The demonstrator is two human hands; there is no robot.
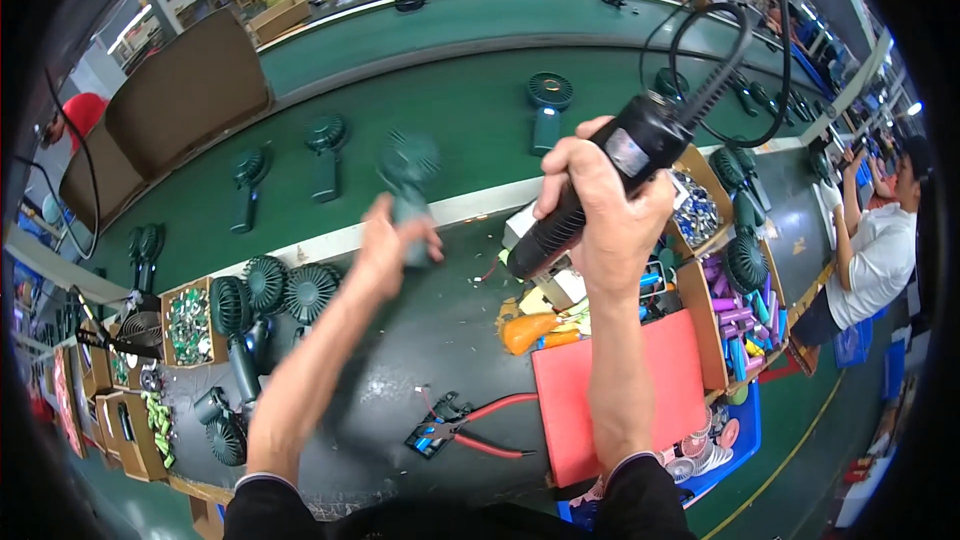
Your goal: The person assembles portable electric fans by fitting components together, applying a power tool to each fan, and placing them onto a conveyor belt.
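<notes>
My left hand (376, 248) is closed around the handle of a dark green handheld fan (410, 162); both are smeared by motion, at the conveyor's near edge. In my right hand (615, 215) is a black corded electric screwdriver (655, 132), its body slanting down to the left above the bench. Red-handled pliers (497, 404) lie on the dark bench below my hands, touching an opened dark casing with blue parts (432, 434). Several more green fans (265, 285) stand or lie left of my left forearm.
A green conveyor (450, 90) carries spaced fans (325, 140). Right of my right arm are a red mat (665, 365), a carton of small metal parts (697, 208) and a box of purple and blue cells (735, 315). The screwdriver's cable (735, 35) loops overhead. Co-workers sit across the belt.
</notes>
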